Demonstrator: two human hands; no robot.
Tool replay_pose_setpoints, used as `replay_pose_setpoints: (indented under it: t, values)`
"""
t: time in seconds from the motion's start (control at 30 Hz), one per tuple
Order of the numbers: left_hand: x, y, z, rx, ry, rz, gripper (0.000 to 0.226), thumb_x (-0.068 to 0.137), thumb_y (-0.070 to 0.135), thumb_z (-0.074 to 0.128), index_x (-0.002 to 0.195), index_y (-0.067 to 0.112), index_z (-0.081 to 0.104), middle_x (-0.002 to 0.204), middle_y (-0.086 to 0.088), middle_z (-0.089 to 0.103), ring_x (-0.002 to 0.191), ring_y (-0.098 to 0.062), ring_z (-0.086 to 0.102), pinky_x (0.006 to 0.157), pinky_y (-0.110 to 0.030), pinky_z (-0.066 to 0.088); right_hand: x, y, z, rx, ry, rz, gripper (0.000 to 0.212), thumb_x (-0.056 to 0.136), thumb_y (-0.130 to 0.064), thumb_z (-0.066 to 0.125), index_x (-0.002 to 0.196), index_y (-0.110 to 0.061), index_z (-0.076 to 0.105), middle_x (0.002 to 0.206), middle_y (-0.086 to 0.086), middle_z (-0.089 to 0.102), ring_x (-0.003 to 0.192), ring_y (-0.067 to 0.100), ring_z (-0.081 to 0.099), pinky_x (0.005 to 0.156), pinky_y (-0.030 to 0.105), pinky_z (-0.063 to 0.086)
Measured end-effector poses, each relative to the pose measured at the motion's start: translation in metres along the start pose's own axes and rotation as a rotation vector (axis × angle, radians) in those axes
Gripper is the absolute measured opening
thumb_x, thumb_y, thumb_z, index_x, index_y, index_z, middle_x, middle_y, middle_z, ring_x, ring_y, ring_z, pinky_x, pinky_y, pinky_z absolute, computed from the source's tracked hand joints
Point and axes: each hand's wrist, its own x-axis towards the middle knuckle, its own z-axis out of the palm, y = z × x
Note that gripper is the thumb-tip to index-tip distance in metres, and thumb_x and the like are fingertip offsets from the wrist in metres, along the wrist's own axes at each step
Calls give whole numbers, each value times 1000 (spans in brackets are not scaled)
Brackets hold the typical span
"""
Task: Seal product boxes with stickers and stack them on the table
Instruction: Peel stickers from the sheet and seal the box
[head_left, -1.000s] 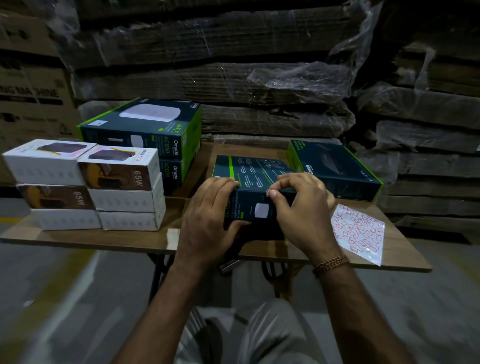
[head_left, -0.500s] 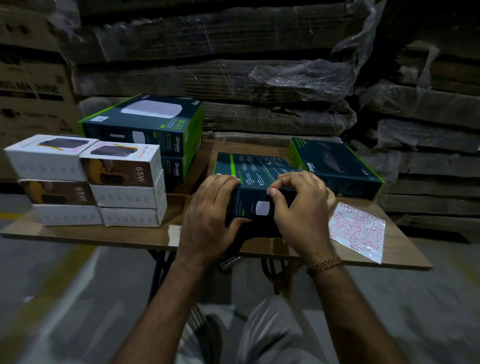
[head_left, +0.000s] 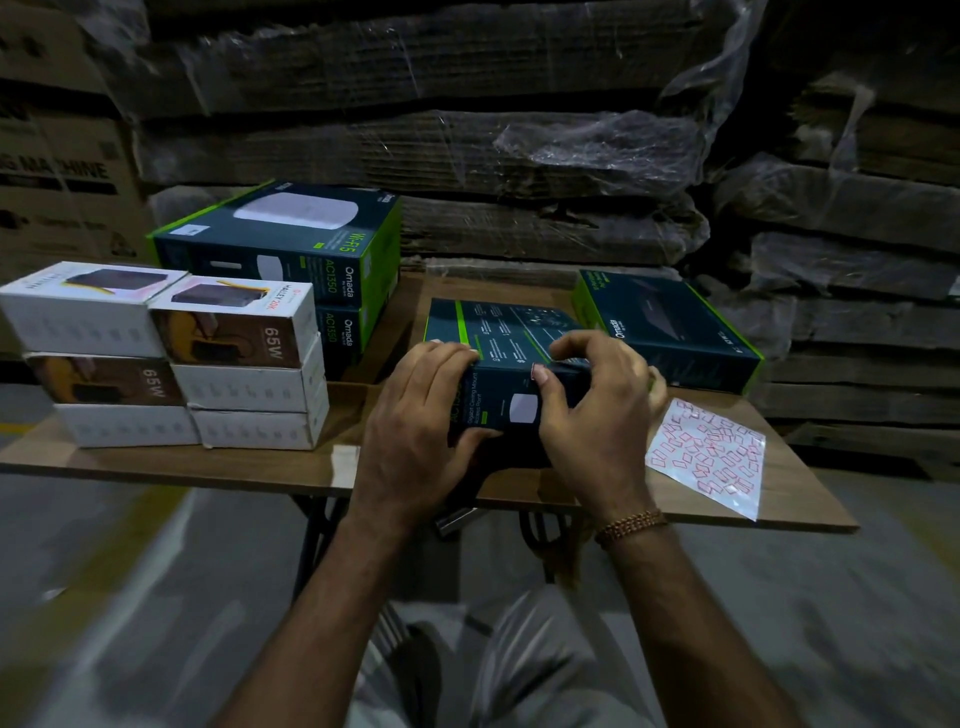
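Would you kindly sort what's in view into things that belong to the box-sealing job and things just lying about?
In the job: dark green box gripped by left hand and right hand; sticker sheet; second green box; stacked green boxes; white boxes; table.

Lying about: wrapped cardboard stacks; brown carton.

Dim, underexposed indoor scene with a cool, greenish cast. The weak light seems to fall from above and in front, catching the tops of the white boxes (head_left: 156, 353) at left and the sticker sheet (head_left: 709, 457) at right, which are the brightest areas. Plastic wrap (head_left: 597, 140) over the stacked cardboard shows faint glare. The background stacks sink into near-black shadow, especially at upper right. Wide-angle distortion bends the table edge (head_left: 182, 470) and leans the outer boxes. The floor (head_left: 104, 597) is smeared with motion blur; fine print is soft.
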Motion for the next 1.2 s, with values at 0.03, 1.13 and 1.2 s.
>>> replay_pose_setpoints:
  t: [0.03,1.13,1.2]
  values:
    - [0,-1,0,4,-1,3,82,79,28,91,148,6,54,151,-11,55,147,-31,46,123,-45,40,0,0,0,13,6,1,30,90,-34,78,112,-37,58,113,-20,63,124,13,53,118,58,26]
    - [-20,-33,28,19,26,29,78,82,26,91,147,0,56,149,-15,57,146,-34,47,123,-50,40,-15,27,33,-60,-24,-92,9,90,-32,79,97,-37,78,104,-14,61,113,19,54,108,62,37]
    - [-22,-35,29,19,26,29,78,82,26,92,146,0,57,149,-15,57,146,-35,48,124,-49,39,-18,29,36,-77,-43,-74,8,91,-35,78,99,-38,78,104,-14,60,113,18,53,108,62,37]
